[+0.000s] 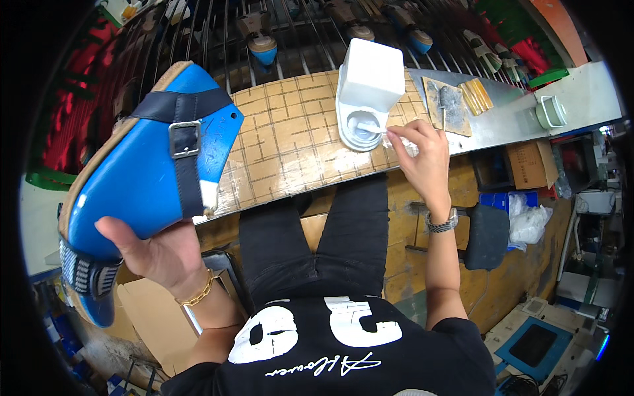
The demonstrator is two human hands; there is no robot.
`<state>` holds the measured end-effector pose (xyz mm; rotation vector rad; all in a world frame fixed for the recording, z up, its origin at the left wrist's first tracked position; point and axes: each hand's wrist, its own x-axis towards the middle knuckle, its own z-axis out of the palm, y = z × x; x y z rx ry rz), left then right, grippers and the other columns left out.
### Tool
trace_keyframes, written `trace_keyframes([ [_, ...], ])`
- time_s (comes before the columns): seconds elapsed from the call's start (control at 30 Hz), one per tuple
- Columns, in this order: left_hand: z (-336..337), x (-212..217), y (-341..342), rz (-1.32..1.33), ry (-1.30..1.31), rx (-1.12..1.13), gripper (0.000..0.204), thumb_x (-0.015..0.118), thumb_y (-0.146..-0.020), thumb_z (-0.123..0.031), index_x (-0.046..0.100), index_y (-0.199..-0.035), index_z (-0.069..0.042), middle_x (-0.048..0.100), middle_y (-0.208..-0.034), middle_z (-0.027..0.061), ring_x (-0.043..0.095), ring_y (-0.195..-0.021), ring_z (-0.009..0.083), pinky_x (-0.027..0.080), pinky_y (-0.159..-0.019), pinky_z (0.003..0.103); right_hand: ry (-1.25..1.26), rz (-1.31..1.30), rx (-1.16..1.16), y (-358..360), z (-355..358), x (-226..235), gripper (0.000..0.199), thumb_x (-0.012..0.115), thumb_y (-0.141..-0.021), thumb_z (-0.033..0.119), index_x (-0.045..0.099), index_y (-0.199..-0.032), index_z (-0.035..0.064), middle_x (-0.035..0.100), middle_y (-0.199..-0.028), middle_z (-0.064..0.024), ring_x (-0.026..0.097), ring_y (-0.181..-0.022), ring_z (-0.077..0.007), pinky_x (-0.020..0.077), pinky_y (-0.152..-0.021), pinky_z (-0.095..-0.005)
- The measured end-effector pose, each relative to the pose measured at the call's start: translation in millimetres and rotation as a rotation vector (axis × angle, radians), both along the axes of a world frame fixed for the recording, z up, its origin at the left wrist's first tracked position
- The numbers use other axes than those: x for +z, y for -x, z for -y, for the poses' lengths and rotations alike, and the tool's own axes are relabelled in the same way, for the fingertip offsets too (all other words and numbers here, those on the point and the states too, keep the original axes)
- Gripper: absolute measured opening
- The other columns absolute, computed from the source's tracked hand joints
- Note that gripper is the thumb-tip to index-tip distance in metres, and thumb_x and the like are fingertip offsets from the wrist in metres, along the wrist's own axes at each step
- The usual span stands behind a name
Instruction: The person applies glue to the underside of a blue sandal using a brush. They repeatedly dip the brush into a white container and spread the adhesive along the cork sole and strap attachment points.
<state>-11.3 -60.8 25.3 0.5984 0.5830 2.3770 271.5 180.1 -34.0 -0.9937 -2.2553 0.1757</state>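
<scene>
My left hand (155, 247) holds up a blue shoe (142, 178) with a tan sole edge, a dark strap and a metal buckle, gripping it from below near the heel. My right hand (419, 158) reaches over the workbench (290, 152) and pinches a thin white brush handle (380, 134) whose tip dips into the round cup at the base of a white dispenser (368, 89). A wristwatch sits on my right wrist, a gold chain on the left.
A dirty rag on a board (449, 102) and yellow strips (477, 96) lie right of the dispenser. A pale green cup (549, 111) stands further right. More shoes sit on a wire rack (264, 39) behind the bench. Cardboard boxes (148, 310) and a stool (485, 234) stand below.
</scene>
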Motion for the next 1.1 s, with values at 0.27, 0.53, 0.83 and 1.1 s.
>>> trace_keyframes([
  [0.27, -28.0, -28.9, -56.9, -0.819, 0.922, 0.465, 0.082, 0.078, -0.085, -0.016, 0.034, -0.152, 0.000, 0.051, -0.143, 0.0192, 0.053, -0.130, 0.0301, 0.045, -0.109, 0.043, 0.720, -0.259, -0.012, -15.8, -14.8, -18.1, 0.026, 0.070, -0.095, 0.024, 0.077, -0.100, -0.0006, 0.062, -0.066, -0.0006, 0.042, -0.059, -0.0036, 0.0347, -0.052, -0.0252],
  [0.53, -45.1, -94.5, -87.0, -0.494, 0.617, 0.107, 0.092, 0.078, -0.085, -0.019, 0.023, -0.156, -0.003, 0.054, -0.133, 0.0232, 0.064, -0.107, 0.0278, 0.057, -0.089, 0.035, -0.185, -0.322, 0.245, -0.9, -1.1, 64.2, 0.023, 0.082, -0.077, 0.004, 0.081, -0.100, 0.0095, 0.066, -0.090, -0.0058, 0.060, -0.078, -0.0139, 0.0446, -0.063, -0.0239],
  [0.83, -54.7, -82.6, -72.5, -1.280, 0.469, 0.291, 0.102, 0.079, -0.079, -0.005, 0.015, -0.158, -0.009, 0.028, -0.152, 0.0241, 0.040, -0.133, 0.0334, 0.044, -0.107, 0.040, 0.070, -0.375, 0.354, 32.6, 63.0, 84.7, 0.023, 0.082, -0.072, 0.002, 0.081, -0.095, 0.0089, 0.063, -0.081, -0.0034, 0.057, -0.074, -0.0132, 0.0423, -0.065, -0.0247],
  [1.1, -44.7, -65.0, -65.2, -1.558, 0.401, 0.417, 0.103, 0.078, -0.079, 0.002, 0.013, -0.158, -0.011, 0.013, -0.164, 0.0251, 0.028, -0.148, 0.0372, 0.038, -0.117, 0.043, -0.147, -0.376, 0.401, 42.8, 53.3, 104.3, 0.027, 0.078, -0.073, -0.008, 0.079, -0.098, 0.0021, 0.062, -0.089, -0.0068, 0.057, -0.082, -0.0150, 0.0440, -0.073, -0.0251],
])
